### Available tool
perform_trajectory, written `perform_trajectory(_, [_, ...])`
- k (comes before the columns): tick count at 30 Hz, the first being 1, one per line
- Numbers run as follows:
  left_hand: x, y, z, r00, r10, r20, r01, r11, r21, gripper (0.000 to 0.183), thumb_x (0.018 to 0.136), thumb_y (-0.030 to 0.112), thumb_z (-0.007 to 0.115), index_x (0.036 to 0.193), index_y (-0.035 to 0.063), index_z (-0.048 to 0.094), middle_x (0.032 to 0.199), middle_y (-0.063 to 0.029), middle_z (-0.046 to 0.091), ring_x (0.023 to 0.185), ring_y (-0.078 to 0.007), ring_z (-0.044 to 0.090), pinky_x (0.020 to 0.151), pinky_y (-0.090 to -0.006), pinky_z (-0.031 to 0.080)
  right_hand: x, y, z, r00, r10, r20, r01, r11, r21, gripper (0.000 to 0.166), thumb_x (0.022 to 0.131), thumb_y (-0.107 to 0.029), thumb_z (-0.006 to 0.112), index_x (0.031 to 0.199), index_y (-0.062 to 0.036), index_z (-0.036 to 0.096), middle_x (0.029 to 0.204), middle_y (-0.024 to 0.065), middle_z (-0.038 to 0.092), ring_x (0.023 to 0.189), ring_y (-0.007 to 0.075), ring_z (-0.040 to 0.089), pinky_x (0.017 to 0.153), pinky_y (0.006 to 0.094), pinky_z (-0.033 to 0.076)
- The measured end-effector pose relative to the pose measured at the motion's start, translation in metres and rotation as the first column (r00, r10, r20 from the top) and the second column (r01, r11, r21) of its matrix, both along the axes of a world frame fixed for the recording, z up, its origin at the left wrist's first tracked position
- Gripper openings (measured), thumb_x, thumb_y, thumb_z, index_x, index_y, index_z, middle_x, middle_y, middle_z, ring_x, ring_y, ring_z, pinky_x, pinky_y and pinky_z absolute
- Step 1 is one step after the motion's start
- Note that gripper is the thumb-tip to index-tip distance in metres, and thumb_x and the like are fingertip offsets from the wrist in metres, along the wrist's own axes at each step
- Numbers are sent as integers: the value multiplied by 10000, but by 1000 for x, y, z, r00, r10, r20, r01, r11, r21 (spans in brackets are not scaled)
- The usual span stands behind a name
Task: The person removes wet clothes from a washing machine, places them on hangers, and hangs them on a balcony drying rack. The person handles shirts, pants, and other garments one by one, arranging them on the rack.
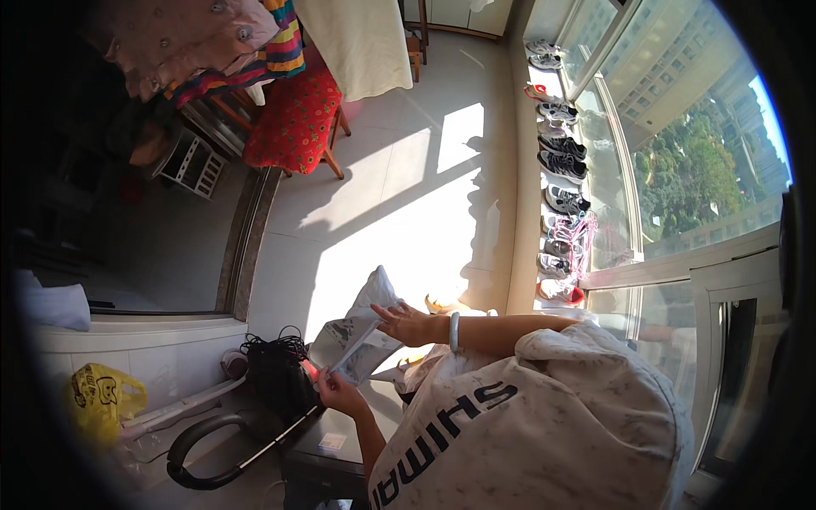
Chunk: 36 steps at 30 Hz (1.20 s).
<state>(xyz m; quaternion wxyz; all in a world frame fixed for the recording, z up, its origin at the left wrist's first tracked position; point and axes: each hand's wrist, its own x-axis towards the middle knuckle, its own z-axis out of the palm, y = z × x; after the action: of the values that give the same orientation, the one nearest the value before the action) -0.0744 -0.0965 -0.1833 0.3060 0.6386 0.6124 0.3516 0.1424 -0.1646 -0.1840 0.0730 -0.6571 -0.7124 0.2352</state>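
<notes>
A pale grey-white plastic bag with dark printing hangs stretched between my hands, its upper corner pointing away from me. My left hand pinches the bag's near edge between thumb and fingers. On the opposite side, my right hand, with a pale bangle on its wrist, holds the edge, its other fingers spread over the plastic. What lies inside the bag is hidden. Below my left forearm is a dark flat-topped box or appliance with a label stuck on top.
A black bundle with cords and a curved black handle are to the left. Beyond them hangs a yellow plastic bag. Several shoes line the window ledge. Farther off stands a chair with a red patterned cover.
</notes>
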Motion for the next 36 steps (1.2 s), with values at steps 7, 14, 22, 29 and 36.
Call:
perform_trajectory(7, [136,-8,-21,833,-552,38,538,792,-287,209,857,66,581,1018,-65,604,825,-129,638,685,-169,596,624,-272,483,108,-89,-57,804,-577,-140,532,805,-262,407,698,-76,590,1101,-114,636,1201,119,569,1072,279,581,862,404,474])
perform_trajectory(14, [304,-28,-45,718,-692,74,643,618,-453,207,848,113,640,744,-63,606,624,-19,587,553,-80,493,508,-239,386,272,-158,-83,-65,-540,-839,709,567,-420,227,866,-201,625,1016,-40,679,1032,96,667,980,174,613,869,291,466])
perform_trajectory(22, [401,-112,-85,403,-914,33,726,297,-620,296,848,118,652,638,-48,527,469,-16,420,443,-52,351,414,-272,274,415,-371,-248,-475,-880,28,841,-463,-278,309,768,-85,563,1073,-68,612,1001,192,647,960,339,615,835,418,494])
perform_trajectory(29, [400,-81,-146,382,-924,-10,579,248,-776,274,844,115,655,641,-28,540,516,18,449,472,-45,367,438,-242,303,435,-446,-346,-281,-780,560,887,-433,-159,196,887,-92,446,1080,-75,478,948,158,596,885,309,635,733,420,509])
perform_trajectory(36, [423,-66,-161,308,-944,-122,535,278,-798,297,862,155,646,637,1,528,559,49,468,512,-26,392,441,-235,291,423,-488,-390,-78,-820,568,958,-219,-184,113,885,-102,431,922,-43,520,863,176,580,771,308,639,625,388,533])
